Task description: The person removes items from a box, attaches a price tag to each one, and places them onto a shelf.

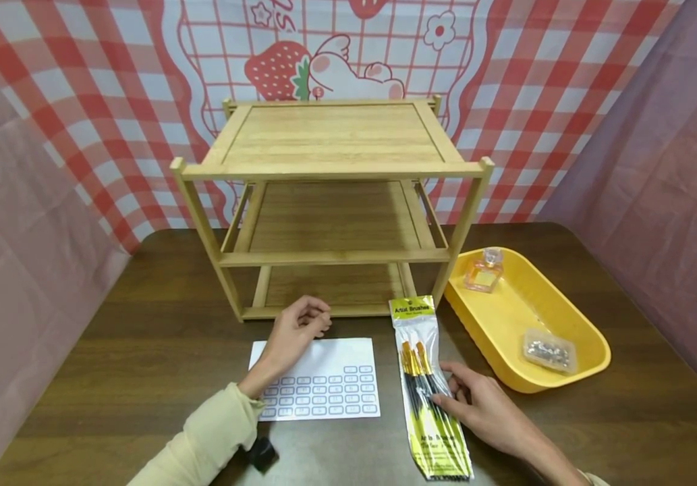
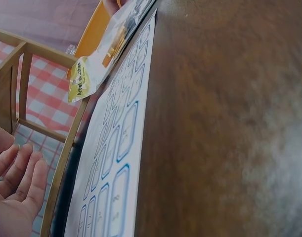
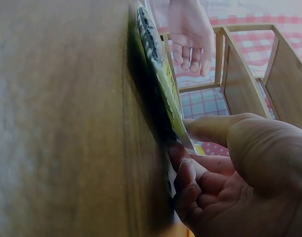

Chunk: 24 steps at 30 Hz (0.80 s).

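My right hand (image 1: 484,408) pinches the right edge of a clear and yellow pack of artist brushes (image 1: 442,442). In the right wrist view the thumb (image 3: 210,129) is on the pack's printed face, with the other fingers curled at its underside. Over a white sheet of printed labels (image 1: 324,388) hovers my left hand (image 1: 296,331), fingers loosely bent, holding nothing. The left wrist view shows this sheet (image 2: 126,128) flat on the table and the brush pack (image 2: 94,74) beyond it.
A three-tier wooden shelf (image 1: 336,256) stands at the back of the brown table (image 1: 142,351). To the right, a yellow tray (image 1: 515,310) contains a perfume bottle (image 1: 484,271) and a small clear box (image 1: 548,351). A small black object (image 1: 262,454) lies by the left sleeve.
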Available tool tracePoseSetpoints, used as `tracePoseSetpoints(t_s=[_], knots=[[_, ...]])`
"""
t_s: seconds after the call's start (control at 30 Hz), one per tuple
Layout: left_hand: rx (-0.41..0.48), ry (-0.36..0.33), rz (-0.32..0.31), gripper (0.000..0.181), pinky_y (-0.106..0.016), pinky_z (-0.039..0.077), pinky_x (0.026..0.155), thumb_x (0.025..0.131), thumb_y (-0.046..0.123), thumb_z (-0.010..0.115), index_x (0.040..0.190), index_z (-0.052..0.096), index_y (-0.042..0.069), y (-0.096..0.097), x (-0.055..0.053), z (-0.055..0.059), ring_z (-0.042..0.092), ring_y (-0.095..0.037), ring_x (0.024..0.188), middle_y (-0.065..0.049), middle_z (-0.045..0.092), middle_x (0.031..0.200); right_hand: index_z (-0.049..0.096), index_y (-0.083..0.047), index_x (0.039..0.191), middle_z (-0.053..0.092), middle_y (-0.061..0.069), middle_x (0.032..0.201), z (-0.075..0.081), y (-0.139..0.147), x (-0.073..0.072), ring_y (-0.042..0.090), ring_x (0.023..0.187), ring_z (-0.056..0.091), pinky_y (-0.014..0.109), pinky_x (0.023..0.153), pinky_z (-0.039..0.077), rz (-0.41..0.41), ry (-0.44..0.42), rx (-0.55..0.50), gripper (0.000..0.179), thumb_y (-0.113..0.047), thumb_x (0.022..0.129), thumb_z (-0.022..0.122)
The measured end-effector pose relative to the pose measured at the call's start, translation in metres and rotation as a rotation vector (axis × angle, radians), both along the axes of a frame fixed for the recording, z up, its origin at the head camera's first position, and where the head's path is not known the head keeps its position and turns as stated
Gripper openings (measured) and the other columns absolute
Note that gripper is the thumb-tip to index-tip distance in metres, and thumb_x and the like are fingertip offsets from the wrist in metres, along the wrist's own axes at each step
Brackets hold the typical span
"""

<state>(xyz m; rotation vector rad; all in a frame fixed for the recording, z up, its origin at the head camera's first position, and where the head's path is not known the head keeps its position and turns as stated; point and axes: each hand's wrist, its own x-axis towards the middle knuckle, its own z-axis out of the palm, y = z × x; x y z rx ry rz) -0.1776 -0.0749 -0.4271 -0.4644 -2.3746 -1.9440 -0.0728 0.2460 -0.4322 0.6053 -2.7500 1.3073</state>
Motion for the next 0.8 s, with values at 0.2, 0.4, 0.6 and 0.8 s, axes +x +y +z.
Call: tracePoseSetpoints(t_s=[0.2,0.4,0.6,0.8], knots=[[-0.006,0.002,0.008,0.013,-0.038,0.062,0.075,0.098,-0.002,0.065,0.11,0.065,-0.007,-0.0014,0.0004,0.0,0.068,-0.034,0.084,-0.011,0.068,0.09,0.061,0.008,0.129,0.054,-0.012,0.08,-0.0005,0.0001,0.0004,-0.001,0.063,0.046,0.024,0.051,0.046,0.008,0.014,0.002,0.043,-0.01,0.092,0.077],[-0.01,0.007,0.013,0.013,-0.038,0.061,0.075,0.098,-0.002,0.065,0.11,0.066,-0.007,-0.0025,0.0003,-0.0007,0.068,-0.034,0.084,-0.011,0.069,0.09,0.061,0.007,0.128,0.055,-0.012,0.081,-0.0005,0.0002,0.0011,-0.001,0.063,0.046,0.023,0.051,0.045,0.01,0.02,-0.003,0.042,-0.009,0.093,0.077],[-0.008,0.01,0.016,0.013,-0.036,0.061,0.074,0.097,-0.003,0.065,0.11,0.066,-0.007,-0.0042,-0.0001,-0.0001,0.068,-0.034,0.083,-0.012,0.069,0.09,0.062,0.006,0.127,0.054,-0.013,0.08,-0.0012,-0.0002,0.0009,-0.002,0.062,0.046,0.023,0.05,0.045,0.007,0.036,0.011,0.041,-0.009,0.092,0.078],[-0.011,0.006,0.02,0.013,-0.034,0.061,0.074,0.097,-0.003,0.065,0.11,0.066,-0.006,-0.0067,-0.0008,0.0011,0.068,-0.033,0.083,-0.012,0.069,0.09,0.062,0.008,0.127,0.054,-0.014,0.078,0.001,-0.0003,-0.0007,-0.001,0.064,0.048,0.023,0.053,0.047,-0.02,0.024,0.064,0.044,-0.01,0.09,0.08]])
